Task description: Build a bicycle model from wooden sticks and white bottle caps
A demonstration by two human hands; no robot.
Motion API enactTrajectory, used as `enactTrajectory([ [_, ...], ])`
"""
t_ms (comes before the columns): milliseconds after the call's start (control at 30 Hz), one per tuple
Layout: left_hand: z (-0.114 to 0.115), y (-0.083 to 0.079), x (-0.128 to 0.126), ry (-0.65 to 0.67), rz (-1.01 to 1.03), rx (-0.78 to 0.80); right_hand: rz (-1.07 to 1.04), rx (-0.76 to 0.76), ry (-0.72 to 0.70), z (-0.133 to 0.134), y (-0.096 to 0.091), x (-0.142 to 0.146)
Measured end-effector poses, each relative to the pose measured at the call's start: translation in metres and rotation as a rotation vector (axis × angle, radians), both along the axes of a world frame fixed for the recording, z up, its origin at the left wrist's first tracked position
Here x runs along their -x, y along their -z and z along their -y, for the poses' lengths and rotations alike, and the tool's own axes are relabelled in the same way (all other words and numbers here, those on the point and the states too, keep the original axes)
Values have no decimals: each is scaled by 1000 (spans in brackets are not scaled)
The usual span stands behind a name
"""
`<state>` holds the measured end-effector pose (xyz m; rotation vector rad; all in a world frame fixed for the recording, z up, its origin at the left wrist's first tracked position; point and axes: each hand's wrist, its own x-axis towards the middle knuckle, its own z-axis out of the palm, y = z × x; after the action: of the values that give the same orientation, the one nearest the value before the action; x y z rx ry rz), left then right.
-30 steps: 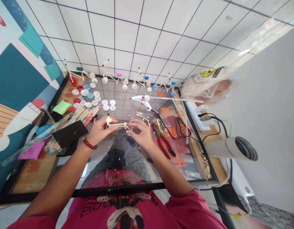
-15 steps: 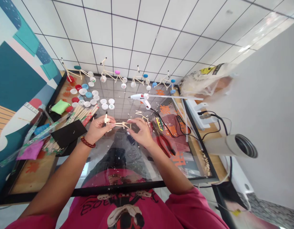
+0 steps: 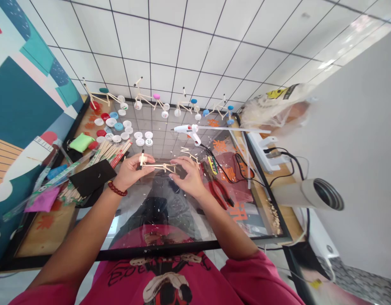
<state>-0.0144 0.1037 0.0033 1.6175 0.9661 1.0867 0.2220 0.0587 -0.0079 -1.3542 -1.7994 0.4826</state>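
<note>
Half-curled left hand (image 3: 128, 171) and right hand (image 3: 189, 178) are pinching a seemingly capless pale-wood frame (image 3: 165, 167); 4 capped models (image 3: 156, 96) are standing beyond the white-plastic glue gun (image 3: 188, 130).

Bright, diffuse light fills the frame, and shadows are faint. Glare whitens the tiled wall (image 3: 170, 46) at upper right, while the glass tabletop (image 3: 131, 207) carries dark reflections at lower centre and a pale shine to their left. The wide lens stretches the forearms (image 3: 77, 239) toward the bottom. At right the plastic bag (image 3: 274, 110) smears hazily; the stick frame (image 3: 164, 166) at centre looks soft.
</note>
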Motion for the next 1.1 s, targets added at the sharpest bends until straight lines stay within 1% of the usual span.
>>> enactTrajectory([
  [167,-1,-4,4,29,-9,11,14,13,-3,1,-3,1],
  [333,-2,-14,23,137,-61,89,-5,-15,-11,3,-4,-1],
  [433,3,-17,32,136,-116,127,-18,-29,-6,3,-2,-4],
  [567,10,-11,35,72,-184,146,17,-2,3,3,0,-3],
  [667,11,-5,35,52,-196,156,51,13,-3,3,1,0],
  [867,7,-1,38,66,-184,146,55,-6,-31,3,-1,1],
  [1100,7,1,41,70,-228,97,44,-8,-31,4,0,1],
])
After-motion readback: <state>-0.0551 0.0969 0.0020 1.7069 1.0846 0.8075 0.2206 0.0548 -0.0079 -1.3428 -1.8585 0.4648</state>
